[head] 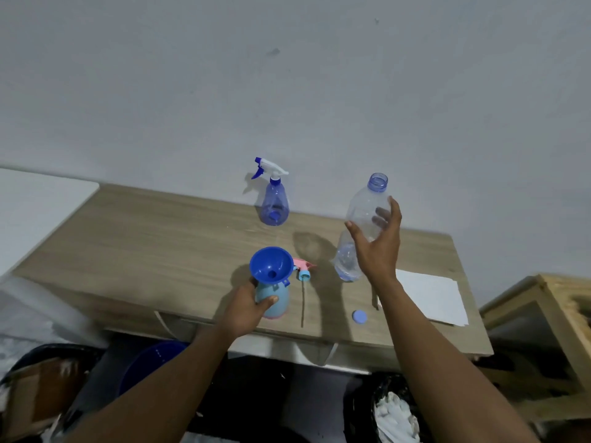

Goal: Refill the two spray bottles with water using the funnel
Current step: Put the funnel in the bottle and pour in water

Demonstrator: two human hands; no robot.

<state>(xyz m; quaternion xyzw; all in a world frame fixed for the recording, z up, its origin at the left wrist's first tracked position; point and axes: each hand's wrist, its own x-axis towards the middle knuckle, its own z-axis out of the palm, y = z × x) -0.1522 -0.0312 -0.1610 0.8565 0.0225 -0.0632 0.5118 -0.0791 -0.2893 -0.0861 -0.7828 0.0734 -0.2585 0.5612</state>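
A blue funnel (271, 265) sits in the neck of a light blue spray bottle (278, 300) near the table's front edge. My left hand (248, 306) grips that bottle's side. My right hand (377, 244) holds a clear water bottle (361, 219), uncapped and upright, with a little water at its bottom. A pink and blue spray head (303, 269) with its tube lies on the table beside the funnel. A transparent blue spray bottle (274, 199) with its white trigger head on stands at the back by the wall.
A blue bottle cap (359, 316) lies near the front edge of the wooden table (153, 238). White paper (431, 295) lies at the right. A wooden crate (543, 314) stands to the right; a blue bucket (150, 362) and a bin (393, 407) sit below.
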